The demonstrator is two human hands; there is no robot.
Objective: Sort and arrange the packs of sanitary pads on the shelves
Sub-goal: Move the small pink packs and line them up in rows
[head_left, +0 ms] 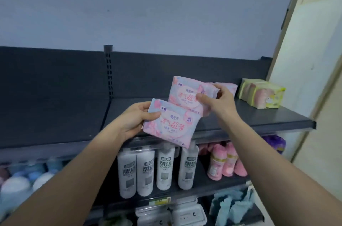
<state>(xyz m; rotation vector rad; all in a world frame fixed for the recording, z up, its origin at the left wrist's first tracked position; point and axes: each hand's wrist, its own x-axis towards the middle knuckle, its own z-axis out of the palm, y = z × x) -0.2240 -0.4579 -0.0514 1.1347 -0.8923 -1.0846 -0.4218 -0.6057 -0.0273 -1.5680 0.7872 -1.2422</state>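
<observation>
1. Two pink packs are held up before the top shelf [259,116], the lower pack [167,126] overlapping the upper pack [187,94] at its bottom edge.
2. The left hand [136,120] pinches the lower pack's left edge; the right hand [220,99] grips the upper pack's right end.
3. A third pink pack [229,86] lies on the shelf behind the right hand, near yellow-green packs [262,94] at the shelf's right end.
4. White bottles [146,172] and pink bottles [225,162] stand one shelf down.

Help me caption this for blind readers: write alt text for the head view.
The left hand holds a pink pad pack; the right hand holds a matching pack over a dark shelf bearing yellow-green packs. White bottles stand below.
</observation>
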